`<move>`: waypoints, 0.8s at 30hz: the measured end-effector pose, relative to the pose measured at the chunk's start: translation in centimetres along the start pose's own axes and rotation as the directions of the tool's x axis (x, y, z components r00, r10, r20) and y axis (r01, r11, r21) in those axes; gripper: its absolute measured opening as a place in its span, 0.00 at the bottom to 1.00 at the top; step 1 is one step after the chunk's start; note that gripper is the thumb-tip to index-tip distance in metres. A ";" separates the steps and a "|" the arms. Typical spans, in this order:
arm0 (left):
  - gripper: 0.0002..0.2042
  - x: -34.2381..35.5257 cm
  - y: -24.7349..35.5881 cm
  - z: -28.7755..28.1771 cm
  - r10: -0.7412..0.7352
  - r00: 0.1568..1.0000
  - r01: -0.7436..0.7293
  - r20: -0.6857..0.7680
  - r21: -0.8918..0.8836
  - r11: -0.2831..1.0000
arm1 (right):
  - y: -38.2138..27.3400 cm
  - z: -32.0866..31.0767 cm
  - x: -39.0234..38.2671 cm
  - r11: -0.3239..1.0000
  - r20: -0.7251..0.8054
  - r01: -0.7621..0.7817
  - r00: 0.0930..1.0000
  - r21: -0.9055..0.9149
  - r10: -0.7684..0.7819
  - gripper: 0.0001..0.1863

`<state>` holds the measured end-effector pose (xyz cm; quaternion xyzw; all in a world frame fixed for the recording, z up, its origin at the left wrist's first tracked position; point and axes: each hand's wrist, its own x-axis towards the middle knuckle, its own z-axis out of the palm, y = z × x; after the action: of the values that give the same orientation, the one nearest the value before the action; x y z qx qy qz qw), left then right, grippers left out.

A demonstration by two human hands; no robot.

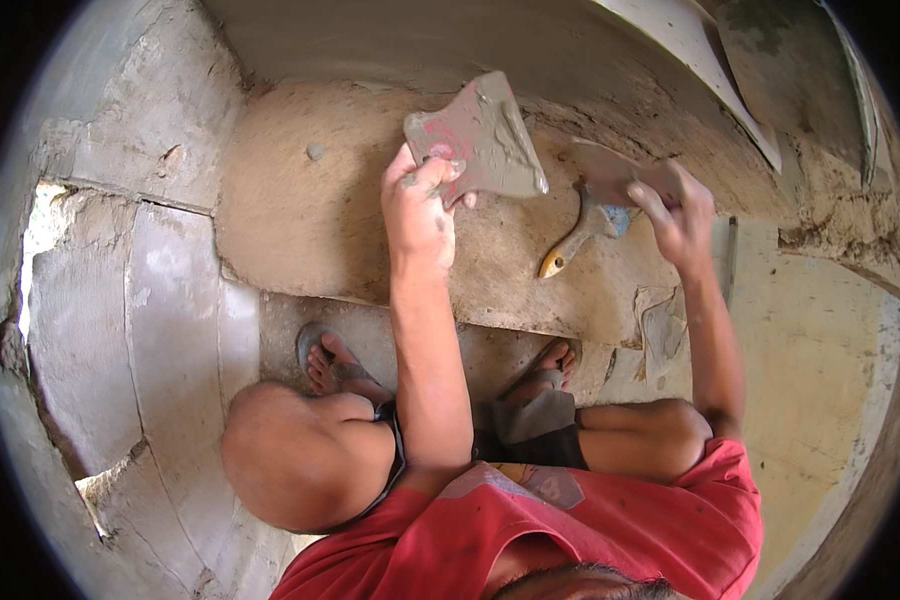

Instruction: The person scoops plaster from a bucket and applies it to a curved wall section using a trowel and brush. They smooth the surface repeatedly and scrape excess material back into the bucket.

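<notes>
A flat board (485, 135), smeared with wet grey mortar over red markings, is gripped in my left hand (421, 205), with the thumb on its face. My right hand (685, 220) is closed on a flat, brownish scraper (625, 175), blurred at its edge and held to the right of the board. Beneath the scraper, a paintbrush (565, 245) with a yellow-tipped handle and bluish head lies on the rough ledge (300, 220). A small grey blob (315, 151) sits on that ledge, left of my left hand.
A plastered wall (370, 40) rises behind the ledge. A cracked block wall (170, 330) with gaps stands at left. A pale yellowish board (800, 420) lies at right, and loose grey sheets (790, 80) hang at upper right. My sandalled feet are below the ledge.
</notes>
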<state>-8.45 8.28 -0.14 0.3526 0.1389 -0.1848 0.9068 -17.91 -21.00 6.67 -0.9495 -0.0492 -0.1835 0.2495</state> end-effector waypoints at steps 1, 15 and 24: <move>0.25 0.2 -0.1 0.3 0.083 0.996 -0.084 0.041 0.014 0.996 | -1.0 -0.1 -0.1 0.937 -0.027 0.280 0.956 -0.207 -0.292 0.14; 0.09 -1.5 -3.0 -0.5 0.100 0.995 -0.087 -0.011 0.402 0.911 | -4.5 6.7 5.5 0.828 0.075 0.356 0.930 -0.433 -0.361 0.09; 0.06 -1.1 -1.8 -0.4 0.266 0.937 -0.175 -0.228 0.353 0.919 | -4.8 9.1 10.0 0.754 0.036 0.206 0.971 -0.624 -0.236 0.10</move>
<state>-10.26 7.61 -1.11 0.5334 0.1881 -0.0512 0.8231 -6.57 -12.34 5.19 -0.9615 -0.0919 -0.2388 -0.1007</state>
